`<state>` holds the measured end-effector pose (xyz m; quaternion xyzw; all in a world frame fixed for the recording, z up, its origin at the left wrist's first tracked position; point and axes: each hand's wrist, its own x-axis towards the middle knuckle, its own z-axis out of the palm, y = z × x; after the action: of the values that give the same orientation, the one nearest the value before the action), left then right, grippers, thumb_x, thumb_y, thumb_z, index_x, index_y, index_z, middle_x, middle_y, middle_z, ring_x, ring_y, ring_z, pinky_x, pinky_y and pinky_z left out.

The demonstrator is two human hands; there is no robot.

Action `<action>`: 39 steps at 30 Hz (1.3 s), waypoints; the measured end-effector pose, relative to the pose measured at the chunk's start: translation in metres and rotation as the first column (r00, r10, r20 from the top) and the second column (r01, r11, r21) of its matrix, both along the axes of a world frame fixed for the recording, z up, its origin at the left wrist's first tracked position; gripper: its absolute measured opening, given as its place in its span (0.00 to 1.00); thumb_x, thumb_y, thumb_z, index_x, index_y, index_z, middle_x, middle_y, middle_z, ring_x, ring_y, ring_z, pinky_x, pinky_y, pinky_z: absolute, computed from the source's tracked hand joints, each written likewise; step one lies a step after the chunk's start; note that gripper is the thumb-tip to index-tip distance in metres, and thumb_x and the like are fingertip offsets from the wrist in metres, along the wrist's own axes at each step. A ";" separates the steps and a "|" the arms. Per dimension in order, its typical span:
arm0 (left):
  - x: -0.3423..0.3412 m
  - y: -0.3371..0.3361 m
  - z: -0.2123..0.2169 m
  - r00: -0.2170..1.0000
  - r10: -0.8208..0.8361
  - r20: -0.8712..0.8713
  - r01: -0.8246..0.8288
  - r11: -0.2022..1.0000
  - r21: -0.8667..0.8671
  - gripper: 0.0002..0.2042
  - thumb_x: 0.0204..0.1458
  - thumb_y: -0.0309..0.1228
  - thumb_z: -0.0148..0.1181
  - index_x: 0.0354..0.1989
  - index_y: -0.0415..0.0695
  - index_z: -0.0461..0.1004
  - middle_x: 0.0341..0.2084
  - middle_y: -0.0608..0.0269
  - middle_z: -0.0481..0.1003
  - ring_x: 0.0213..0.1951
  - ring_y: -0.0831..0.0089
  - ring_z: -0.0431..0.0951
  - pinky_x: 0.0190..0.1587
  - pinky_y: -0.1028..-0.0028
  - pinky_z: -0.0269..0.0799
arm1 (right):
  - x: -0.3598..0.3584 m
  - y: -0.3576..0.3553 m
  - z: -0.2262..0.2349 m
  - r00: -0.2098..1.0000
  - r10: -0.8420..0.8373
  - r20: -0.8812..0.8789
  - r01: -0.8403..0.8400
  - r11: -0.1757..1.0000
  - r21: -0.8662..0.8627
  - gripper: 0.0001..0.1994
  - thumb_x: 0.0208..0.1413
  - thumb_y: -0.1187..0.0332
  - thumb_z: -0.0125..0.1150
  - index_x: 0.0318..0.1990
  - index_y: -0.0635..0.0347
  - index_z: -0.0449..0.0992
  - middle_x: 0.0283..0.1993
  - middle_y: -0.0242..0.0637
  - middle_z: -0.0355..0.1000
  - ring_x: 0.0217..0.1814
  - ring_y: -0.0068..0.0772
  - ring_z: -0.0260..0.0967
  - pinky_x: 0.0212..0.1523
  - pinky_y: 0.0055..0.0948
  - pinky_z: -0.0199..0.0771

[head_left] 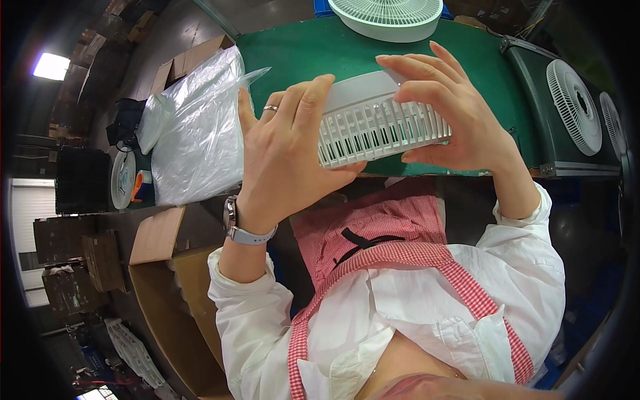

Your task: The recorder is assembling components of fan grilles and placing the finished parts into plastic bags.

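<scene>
Between my hands a white plastic fan grille (383, 127) is held up, tilted so that its slatted side wall shows. My left hand (283, 137) is closed on its left end, with the thumb at the lower edge and a ring on one finger. At the opposite end, my right hand (460, 110) grips it with curved fingers above and the thumb below. Some fingertips lie behind the grille or at its far edge. Beneath it is the green tabletop (280, 50).
Clear plastic bags (200, 133) lie in a stack on the left. A larger round white fan grille (387, 17) sits at the table's far edge. Another white grille (573, 107) rests on the dark conveyor (533, 80) at right. An open cardboard box (157, 287) stands at lower left, below an orange tape roll (141, 187).
</scene>
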<state>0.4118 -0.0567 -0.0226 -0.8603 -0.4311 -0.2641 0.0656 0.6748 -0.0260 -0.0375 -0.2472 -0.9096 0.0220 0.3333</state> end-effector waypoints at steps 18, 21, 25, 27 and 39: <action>-0.073 0.003 -0.067 0.830 -0.024 0.557 0.148 0.973 -0.178 0.44 0.22 0.40 0.80 0.55 0.44 0.67 0.50 0.57 0.72 0.50 0.57 0.73 0.67 0.46 0.46 | 0.031 0.001 0.002 0.923 -0.040 -0.384 -0.058 0.969 -0.240 0.52 0.23 0.59 0.84 0.62 0.48 0.60 0.62 0.47 0.68 0.66 0.48 0.64 0.71 0.58 0.42; -0.084 0.006 -0.070 0.817 0.181 0.547 0.148 0.852 -0.503 0.48 0.23 0.37 0.80 0.59 0.44 0.61 0.55 0.55 0.67 0.57 0.54 0.68 0.67 0.44 0.45 | 0.030 0.003 -0.012 0.978 -0.029 -0.207 -0.020 0.972 -0.233 0.44 0.24 0.63 0.82 0.57 0.49 0.68 0.63 0.51 0.66 0.65 0.52 0.64 0.69 0.59 0.48; -0.036 -0.005 -0.007 0.986 0.006 0.164 0.038 0.964 -0.264 0.47 0.27 0.37 0.78 0.62 0.46 0.59 0.56 0.57 0.66 0.60 0.53 0.65 0.64 0.34 0.40 | 0.012 0.000 -0.007 0.988 -0.011 -0.156 -0.002 0.997 -0.082 0.39 0.25 0.61 0.82 0.53 0.49 0.72 0.64 0.51 0.66 0.65 0.54 0.65 0.67 0.59 0.50; -0.009 -0.012 0.012 0.998 0.017 0.054 -0.007 0.985 -0.175 0.49 0.26 0.39 0.79 0.63 0.46 0.60 0.56 0.56 0.68 0.59 0.54 0.67 0.65 0.38 0.43 | 0.002 -0.003 -0.002 0.991 0.024 -0.133 -0.028 0.999 -0.023 0.36 0.25 0.59 0.81 0.51 0.49 0.76 0.64 0.52 0.66 0.65 0.55 0.65 0.67 0.59 0.50; 0.013 0.003 0.009 0.997 -0.043 0.059 0.052 0.986 -0.158 0.51 0.22 0.40 0.81 0.62 0.46 0.61 0.53 0.53 0.70 0.56 0.51 0.70 0.61 0.47 0.57 | -0.011 -0.011 0.003 0.993 -0.059 -0.102 0.056 0.998 -0.035 0.36 0.28 0.67 0.78 0.53 0.52 0.73 0.64 0.49 0.65 0.65 0.55 0.65 0.67 0.57 0.55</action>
<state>0.4248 -0.0540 -0.0137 -0.8653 -0.4317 -0.2539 -0.0217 0.6635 -0.0371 -0.0349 -0.2770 -0.8833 0.0396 0.3761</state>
